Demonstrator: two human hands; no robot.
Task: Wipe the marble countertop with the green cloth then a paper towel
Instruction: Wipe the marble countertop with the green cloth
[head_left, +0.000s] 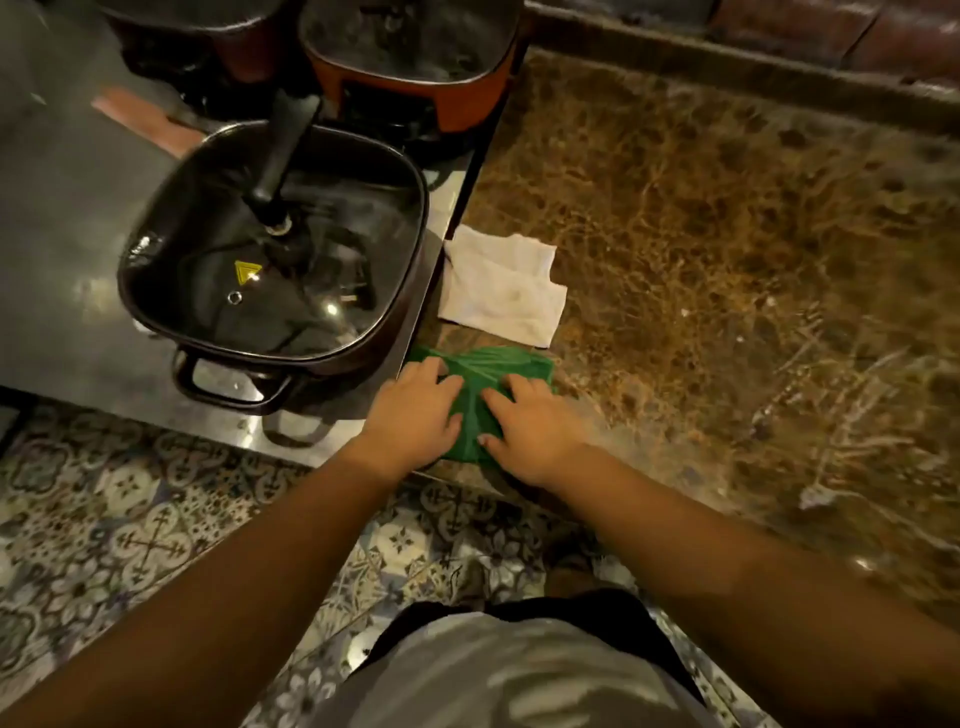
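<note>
palms down, left hand (415, 410) and right hand (530, 426) flat, unclenched, side by side atop green cloth (480, 371)

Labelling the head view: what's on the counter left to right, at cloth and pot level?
Black pot with glass lid → left hand → green cloth → right hand → bare marble countertop. The white paper towel sits above the cloth, so I left it out.

- I see a green cloth (483, 384).
- White towel (501, 288).
- My countertop (727, 249) is brown marble, veined gold.
- Black pot (270, 260), yellow triangle sticker.
- Orange cooker (415, 78).
- Floor (130, 519) tiles: blue-grey floral.
</note>
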